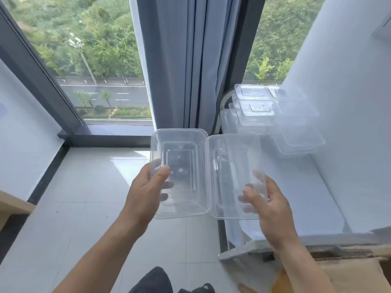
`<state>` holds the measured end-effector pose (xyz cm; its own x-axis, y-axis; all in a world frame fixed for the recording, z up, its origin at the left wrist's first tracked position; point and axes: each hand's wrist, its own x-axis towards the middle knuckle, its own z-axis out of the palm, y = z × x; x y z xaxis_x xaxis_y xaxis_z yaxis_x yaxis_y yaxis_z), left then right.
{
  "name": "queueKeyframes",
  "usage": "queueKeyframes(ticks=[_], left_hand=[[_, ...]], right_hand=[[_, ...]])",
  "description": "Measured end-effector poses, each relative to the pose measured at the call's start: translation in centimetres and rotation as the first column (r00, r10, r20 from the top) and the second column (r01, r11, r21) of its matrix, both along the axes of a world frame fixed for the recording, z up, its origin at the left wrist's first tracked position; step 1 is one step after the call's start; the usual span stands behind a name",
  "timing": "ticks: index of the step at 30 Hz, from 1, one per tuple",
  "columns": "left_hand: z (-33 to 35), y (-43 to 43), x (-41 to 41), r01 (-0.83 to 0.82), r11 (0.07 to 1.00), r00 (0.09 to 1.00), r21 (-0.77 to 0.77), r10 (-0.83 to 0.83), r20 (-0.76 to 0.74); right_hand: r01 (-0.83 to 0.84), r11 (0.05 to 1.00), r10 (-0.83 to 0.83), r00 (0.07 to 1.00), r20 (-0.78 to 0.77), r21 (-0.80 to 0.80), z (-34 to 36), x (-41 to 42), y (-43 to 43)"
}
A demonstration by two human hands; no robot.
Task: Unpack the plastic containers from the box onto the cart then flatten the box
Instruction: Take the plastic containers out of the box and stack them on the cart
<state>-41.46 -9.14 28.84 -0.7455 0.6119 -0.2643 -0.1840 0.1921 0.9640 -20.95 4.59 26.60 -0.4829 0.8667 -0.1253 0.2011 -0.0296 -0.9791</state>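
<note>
A clear hinged plastic container [182,172] is held open in front of me, above the tiled floor. My left hand [148,187] grips its tray half, thumb inside the rim and fingers underneath. My right hand [268,201] grips the lid half [234,174] at its right edge. Several more clear containers [266,111] lie stacked on the white cart top [300,187] at the right. A corner of the brown cardboard box [349,273] shows at the bottom right, under my right forearm.
A window [95,60] and a blue-grey curtain [190,60] stand ahead. A white wall [349,102] rises to the right of the cart. A wooden furniture edge [12,204] juts in at the left. My dark shoe [154,280] is on the floor below.
</note>
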Motion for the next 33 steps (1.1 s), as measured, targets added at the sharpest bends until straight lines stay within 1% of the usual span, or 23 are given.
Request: queueKeyframes(ticks=[6, 11, 15, 18, 25, 29, 33], left_hand=[[-1.1, 4.0, -5.9, -0.034, 0.999, 0.999, -0.014, 0.034, -0.007], [-0.7, 8.9, -12.9, 0.003, 1.000, 1.000, -0.015, -0.004, -0.020], [0.1, 13.7, -17.8, 0.097, 0.995, 0.995, -0.016, -0.097, -0.019], [0.2, 17.7, -20.1, 0.179, 0.983, 0.983, -0.031, -0.180, -0.024], [0.6, 28.7, -19.9, 0.348, 0.937, 0.937, -0.039, -0.348, -0.007], [0.8, 35.1, -18.3, 0.402, 0.915, 0.915, -0.028, -0.403, -0.029], [1.0, 40.6, -16.3, 0.472, 0.881, 0.879, -0.027, -0.473, -0.059]], right_hand=[[-0.013, 1.000, 0.013, 1.000, 0.015, -0.023, -0.6, -5.9, 4.5], [0.028, 0.999, -0.028, 1.000, 0.003, -0.018, -0.2, -12.0, 8.6], [0.131, 0.991, -0.131, 0.991, -0.017, -0.018, -0.2, -15.8, 11.7], [0.229, 0.973, -0.229, 0.973, -0.019, -0.024, -0.6, -16.8, 14.0], [0.443, 0.896, -0.442, 0.896, 0.027, -0.018, -1.0, -15.5, 20.4], [0.501, 0.866, -0.500, 0.865, 0.027, -0.002, -0.9, -13.7, 24.5], [0.568, 0.823, -0.568, 0.823, 0.018, -0.019, -0.8, -11.9, 27.8]])
